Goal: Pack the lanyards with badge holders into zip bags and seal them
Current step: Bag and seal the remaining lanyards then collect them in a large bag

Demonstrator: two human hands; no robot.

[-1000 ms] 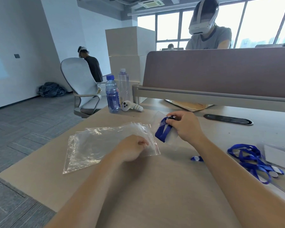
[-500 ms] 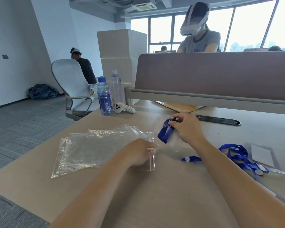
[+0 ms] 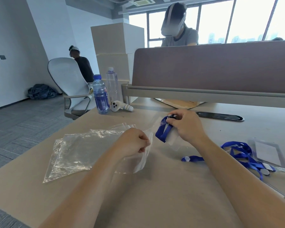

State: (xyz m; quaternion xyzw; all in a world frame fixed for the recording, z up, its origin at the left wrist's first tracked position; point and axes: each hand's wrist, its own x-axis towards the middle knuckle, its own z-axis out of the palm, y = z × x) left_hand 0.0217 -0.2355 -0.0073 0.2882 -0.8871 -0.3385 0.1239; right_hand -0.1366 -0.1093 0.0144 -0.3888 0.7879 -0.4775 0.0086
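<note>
Pinched by the left hand (image 3: 135,143), the zip bag (image 3: 82,148) has its mouth edge raised; just right of that pinch the right hand (image 3: 186,127) clamps the folded lanyard (image 3: 163,132). Best to widen the mouth first, then slide it in flat.

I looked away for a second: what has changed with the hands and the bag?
The left hand has pinched the top zip bag at its mouth and raised that edge. The right hand still grips the folded lanyard; the spare lanyards lie unmoved.
</note>
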